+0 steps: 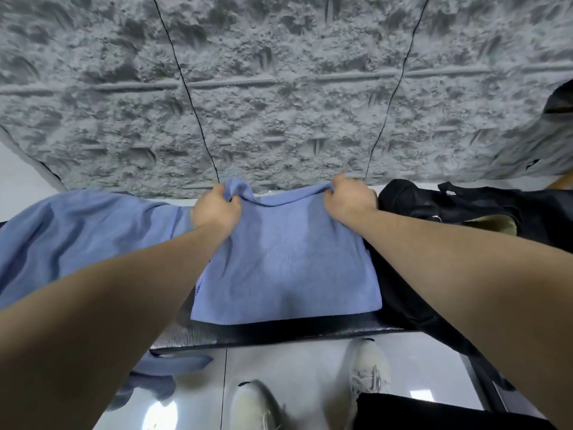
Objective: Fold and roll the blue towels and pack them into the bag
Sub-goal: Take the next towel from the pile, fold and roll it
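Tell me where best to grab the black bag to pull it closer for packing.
Probably the strap loop atop the black bag, reached from above with the right hand. It stands clear of the slumped body, so fingers can hook it. Both hands now grip the folded blue towel.

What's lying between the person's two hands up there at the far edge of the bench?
In the head view, only the blue towel: its bunched far edge sags between the left hand and the right hand, each gripping a corner.
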Demonstrator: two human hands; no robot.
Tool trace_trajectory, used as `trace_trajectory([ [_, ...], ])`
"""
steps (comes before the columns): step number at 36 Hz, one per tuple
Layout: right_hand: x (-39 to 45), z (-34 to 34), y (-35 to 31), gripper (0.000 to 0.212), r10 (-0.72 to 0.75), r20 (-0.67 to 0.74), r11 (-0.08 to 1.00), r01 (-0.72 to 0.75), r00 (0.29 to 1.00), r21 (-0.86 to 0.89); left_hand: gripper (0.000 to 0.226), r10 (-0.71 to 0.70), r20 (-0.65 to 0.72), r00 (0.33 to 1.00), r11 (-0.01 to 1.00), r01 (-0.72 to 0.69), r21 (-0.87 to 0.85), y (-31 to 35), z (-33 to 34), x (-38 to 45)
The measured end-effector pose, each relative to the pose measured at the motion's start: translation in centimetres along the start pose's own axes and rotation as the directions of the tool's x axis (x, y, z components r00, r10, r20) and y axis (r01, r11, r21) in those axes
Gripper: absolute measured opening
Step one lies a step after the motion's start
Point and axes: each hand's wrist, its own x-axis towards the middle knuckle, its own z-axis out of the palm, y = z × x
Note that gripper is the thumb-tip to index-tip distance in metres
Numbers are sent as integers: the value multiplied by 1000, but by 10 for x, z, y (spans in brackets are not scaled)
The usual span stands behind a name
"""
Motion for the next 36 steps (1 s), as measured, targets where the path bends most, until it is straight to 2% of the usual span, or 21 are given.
trace_trajectory([
  [4,10,7,1,29,77,161,996,-70,984,-53,35,92,111,990,948,-121,295,-3,7,13],
  [7,13,11,3,30,93,196,994,-79,976,-76,40,34,190,981,914,-108,392,0,8,19],
  [9,13,11,3,23,79,183,996,-69,980,-56,30,17,215,977,938,-90,334,-1,8,23],
  [11,13,11,5,10,56,157,998,-56,986,-8,13,46,191,980,988,-73,135,-4,7,26],
  [13,12,11,8,5,35,121,998,-41,992,49,8,79,136,988,992,-65,-104,-6,4,23],
  [16,8,10,11,14,1,66,990,-10,998,138,11,127,76,989,953,-100,-287,-3,-2,10],
  [19,-4,7,13,13,-24,7,974,22,1000,226,20,110,44,993,911,-83,-403,-1,-10,-2],
  [24,-30,2,17,16,-139,-62,950,150,988,272,29,118,88,989,897,-68,-436,-4,-28,-21],
  [28,-45,-8,20,20,-265,-60,946,272,962,174,28,111,183,977,916,-29,-400,-15,-44,-31],
  [31,-53,-14,24,27,-271,-23,953,272,962,134,27,125,212,969,928,-38,-372,-17,-53,-40],
  [36,-65,-24,26,16,-234,-1,963,232,972,134,23,145,259,955,944,-55,-326,-19,-60,-50],
])
